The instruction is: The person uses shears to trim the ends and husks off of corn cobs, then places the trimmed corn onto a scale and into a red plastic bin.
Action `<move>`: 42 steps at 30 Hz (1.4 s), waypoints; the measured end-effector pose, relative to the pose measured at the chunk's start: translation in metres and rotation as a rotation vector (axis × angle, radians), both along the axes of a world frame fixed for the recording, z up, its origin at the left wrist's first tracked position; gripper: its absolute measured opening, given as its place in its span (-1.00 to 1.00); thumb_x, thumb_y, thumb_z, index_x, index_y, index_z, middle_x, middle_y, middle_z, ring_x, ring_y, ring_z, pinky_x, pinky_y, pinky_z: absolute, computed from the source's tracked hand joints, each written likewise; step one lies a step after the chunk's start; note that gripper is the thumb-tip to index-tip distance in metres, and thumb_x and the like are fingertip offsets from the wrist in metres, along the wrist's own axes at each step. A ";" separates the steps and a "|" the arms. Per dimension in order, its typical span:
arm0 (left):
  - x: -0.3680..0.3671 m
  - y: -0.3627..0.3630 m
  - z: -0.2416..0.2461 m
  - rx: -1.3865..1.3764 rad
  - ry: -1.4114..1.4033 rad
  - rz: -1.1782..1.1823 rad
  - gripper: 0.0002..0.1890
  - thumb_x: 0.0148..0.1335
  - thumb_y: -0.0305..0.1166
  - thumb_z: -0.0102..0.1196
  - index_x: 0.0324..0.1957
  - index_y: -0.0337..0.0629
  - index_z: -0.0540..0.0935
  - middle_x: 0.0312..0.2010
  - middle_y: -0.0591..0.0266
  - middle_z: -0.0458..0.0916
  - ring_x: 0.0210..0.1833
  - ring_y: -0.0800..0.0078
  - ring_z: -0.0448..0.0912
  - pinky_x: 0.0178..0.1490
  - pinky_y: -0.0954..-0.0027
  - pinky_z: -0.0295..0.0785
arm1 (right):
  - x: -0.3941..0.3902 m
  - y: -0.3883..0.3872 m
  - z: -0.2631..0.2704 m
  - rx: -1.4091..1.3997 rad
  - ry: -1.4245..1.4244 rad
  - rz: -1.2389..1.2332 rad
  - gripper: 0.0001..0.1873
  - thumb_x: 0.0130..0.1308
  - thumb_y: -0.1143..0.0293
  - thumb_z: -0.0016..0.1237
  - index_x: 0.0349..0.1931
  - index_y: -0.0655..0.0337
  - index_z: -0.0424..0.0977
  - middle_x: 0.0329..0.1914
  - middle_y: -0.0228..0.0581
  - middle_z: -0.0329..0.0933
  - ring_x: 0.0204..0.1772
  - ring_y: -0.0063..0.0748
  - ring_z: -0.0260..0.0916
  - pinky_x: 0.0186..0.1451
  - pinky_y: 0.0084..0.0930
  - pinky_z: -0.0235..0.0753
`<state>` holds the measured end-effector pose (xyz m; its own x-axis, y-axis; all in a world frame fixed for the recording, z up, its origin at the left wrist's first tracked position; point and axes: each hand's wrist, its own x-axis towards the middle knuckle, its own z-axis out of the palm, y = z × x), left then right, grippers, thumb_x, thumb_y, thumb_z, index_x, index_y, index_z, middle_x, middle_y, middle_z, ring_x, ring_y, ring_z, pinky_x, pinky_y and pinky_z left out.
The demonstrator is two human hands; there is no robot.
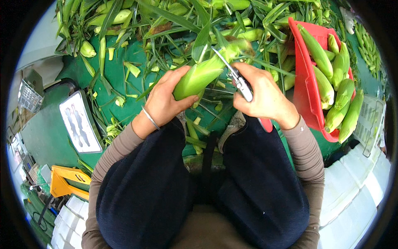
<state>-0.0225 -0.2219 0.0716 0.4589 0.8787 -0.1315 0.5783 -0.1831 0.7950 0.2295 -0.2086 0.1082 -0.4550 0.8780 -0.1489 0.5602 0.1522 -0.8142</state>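
My left hand (166,98) is wrapped around the lower part of an ear of corn in its green husk (199,80). The ear tilts up to the right, with brown silk and loose leaves at its far end. In my right hand (266,93) is a pair of pruning shears (243,87) with a red handle. Their metal blade lies against or just over the upper part of the husk; exact contact is hard to tell. Below both hands, cut husk pieces (194,137) lie on the green floor between my knees.
A red plastic basket (306,93) at the right holds several trimmed ears of corn (318,53). Piled corn and leaves (174,18) spread across the far side. White foam boxes (348,186) stand at lower right. A framed white panel (80,121) and an orange frame (67,180) are at left.
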 end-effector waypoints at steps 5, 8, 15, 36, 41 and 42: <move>-0.003 0.008 -0.005 -0.459 -0.487 0.201 -0.37 0.05 -0.35 0.18 0.19 -0.30 0.31 0.02 0.01 0.47 0.08 0.19 0.47 0.15 0.28 0.36 | -0.002 -0.019 0.001 -0.206 0.111 -0.357 -0.67 -0.09 0.43 0.00 -0.24 0.33 0.39 -0.55 -0.15 0.45 -0.49 -0.30 0.45 -0.35 -0.41 0.45; 0.004 0.019 -0.008 -0.947 -1.007 0.304 -0.45 0.27 -0.17 -0.20 0.25 -0.23 0.22 0.00 0.00 0.50 -0.03 0.20 0.54 0.12 0.23 0.40 | -0.012 -0.037 -0.009 -0.091 0.037 -0.276 -0.50 -0.11 0.41 0.00 -0.07 0.36 0.33 -0.28 0.06 0.43 -0.22 -0.02 0.46 -0.15 -0.26 0.46; 0.041 0.001 -0.008 -0.882 -0.810 0.282 -0.55 0.39 -0.05 -0.22 0.09 -0.21 0.33 -0.25 0.13 0.53 -0.26 0.31 0.60 -0.15 0.35 0.50 | -0.038 -0.013 -0.011 -0.105 -0.001 -0.485 -0.62 -0.08 0.44 0.00 -0.18 0.38 0.36 -0.54 -0.11 0.42 -0.49 -0.24 0.39 -0.36 -0.38 0.42; -0.437 -0.157 -0.102 0.198 -1.266 2.144 -0.55 0.30 -0.02 -0.08 -0.01 -0.19 0.47 -0.11 0.07 0.57 -0.09 0.09 0.57 -0.10 0.10 0.61 | -0.031 -0.053 -0.031 -0.585 0.169 -0.329 -0.53 0.09 0.50 -0.04 0.06 0.37 0.32 -0.33 -0.43 0.40 -0.34 -0.65 0.30 -0.28 -0.69 0.31; -0.404 -0.142 -0.101 -0.378 -1.312 2.261 -0.44 0.30 0.06 -0.15 -0.09 -0.35 0.48 -0.27 -0.04 0.60 -0.25 0.20 0.63 -0.27 0.34 0.63 | -0.024 -0.055 -0.028 -0.582 0.096 -0.357 -0.57 0.11 0.51 -0.05 0.04 0.40 0.32 -0.34 -0.42 0.38 -0.36 -0.66 0.27 -0.31 -0.71 0.27; -0.419 -0.166 -0.086 -0.480 -1.131 2.137 -0.52 0.25 -0.03 -0.06 -0.24 -0.39 0.54 -0.46 0.07 0.62 -0.51 0.31 0.59 -0.42 0.40 0.59 | -0.024 -0.057 -0.031 -0.576 0.094 -0.342 -0.57 0.08 0.53 -0.03 0.02 0.39 0.32 -0.35 -0.39 0.40 -0.37 -0.64 0.29 -0.32 -0.68 0.31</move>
<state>-0.4412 -0.3877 -0.0145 -0.5868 0.0433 -0.8086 -0.8089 0.0144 0.5877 0.2058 -0.2653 0.0771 -0.1992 0.7669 -0.6100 0.4222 -0.4945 -0.7597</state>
